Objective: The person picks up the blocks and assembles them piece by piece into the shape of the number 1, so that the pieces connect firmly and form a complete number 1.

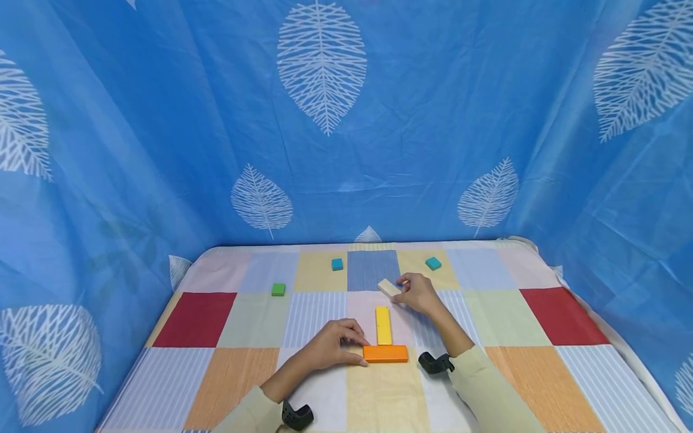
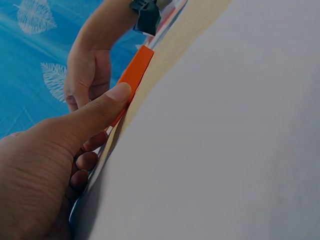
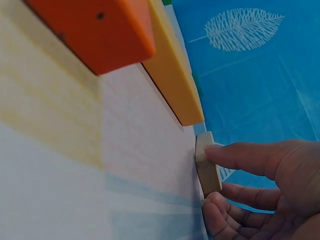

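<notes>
An orange block (image 1: 386, 354) lies crosswise on the patchwork cloth, and my left hand (image 1: 337, 345) pinches its left end between thumb and fingers. In the left wrist view the thumb presses on the orange block's (image 2: 135, 71) near side. Behind it a yellow block (image 1: 383, 325) lies lengthwise, its near end at the orange one's back edge. My right hand (image 1: 419, 293) grips a pale wooden block (image 1: 388, 288) beyond the yellow one. The right wrist view has this pale block (image 3: 208, 165) between thumb and fingers, close to the cloth.
A green block (image 1: 278, 290) lies to the left on the cloth (image 1: 254, 319). Farther back are two small blue blocks, one left of the middle (image 1: 337, 264) and one on the right (image 1: 433, 263). A blue leaf-patterned curtain (image 1: 379, 180) encloses the back and sides.
</notes>
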Demonstrator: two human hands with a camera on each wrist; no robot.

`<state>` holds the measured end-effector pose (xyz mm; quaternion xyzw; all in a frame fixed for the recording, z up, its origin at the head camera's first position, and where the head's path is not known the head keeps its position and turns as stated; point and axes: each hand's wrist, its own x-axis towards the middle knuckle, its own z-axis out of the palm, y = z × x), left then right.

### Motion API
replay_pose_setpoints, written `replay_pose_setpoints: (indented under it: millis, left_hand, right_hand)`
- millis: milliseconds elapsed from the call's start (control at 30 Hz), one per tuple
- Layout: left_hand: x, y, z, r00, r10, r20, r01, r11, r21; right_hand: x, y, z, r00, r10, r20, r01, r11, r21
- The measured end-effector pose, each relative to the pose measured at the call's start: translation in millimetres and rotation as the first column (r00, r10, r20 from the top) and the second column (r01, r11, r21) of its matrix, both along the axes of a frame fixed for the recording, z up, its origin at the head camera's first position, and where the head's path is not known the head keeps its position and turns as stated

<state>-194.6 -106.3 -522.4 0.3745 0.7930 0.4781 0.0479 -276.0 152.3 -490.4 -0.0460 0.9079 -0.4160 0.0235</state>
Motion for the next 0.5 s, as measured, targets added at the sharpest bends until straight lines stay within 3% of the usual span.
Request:
replay_pose_setpoints:
  millis: [233, 500]
  left_hand:
    - [2.7, -2.2, -8.0, 1.000, 0.007, 0.008, -0.007, 1.000, -0.012]
    - [-7.1, -1.2, -10.2, 1.000, -0.010, 0.000, 0.010, 1.000, -0.014]
  right_hand:
    - [4.5, 2.3, -3.9, 0.998, 0.038, 0.043, -0.036, 0.998, -0.046]
    - [-9.3, 13.7, -3.4, 0.992, 0.122, 0.021, -0.119, 0.986, -0.119]
